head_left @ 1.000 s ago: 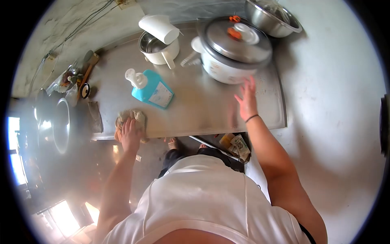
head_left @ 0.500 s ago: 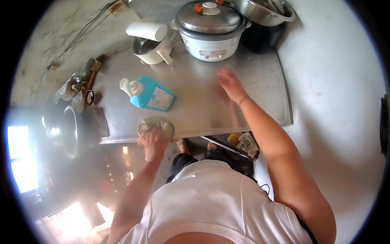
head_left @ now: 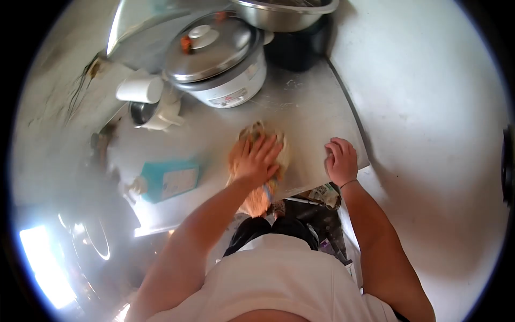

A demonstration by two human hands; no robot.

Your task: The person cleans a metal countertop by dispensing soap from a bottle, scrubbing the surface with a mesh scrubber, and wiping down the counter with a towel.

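Note:
My left hand [head_left: 258, 155] lies flat with fingers spread on a crumpled orange and beige cloth [head_left: 257, 203]. The cloth is on the metal tabletop [head_left: 308, 115], and its orange end hangs toward the front edge. By the table's right edge is my right hand [head_left: 341, 161], its fingers loosely bent and apart, with nothing visible in them. A blue pump bottle [head_left: 177, 181] is on the left part of the table, blurred by motion.
Toward the back stand a rice cooker [head_left: 230, 88] and a metal basin [head_left: 284, 16] over a dark pot [head_left: 300, 45]. Left of the cooker is a light-coloured pot [head_left: 155, 115] with a white cylinder [head_left: 140, 88] over it. A white wall [head_left: 418, 107] borders the right side.
My left hand has moved right with the cloth, which is now more spread out. My right hand has come back toward the table's right front corner. The view has shifted and turned.

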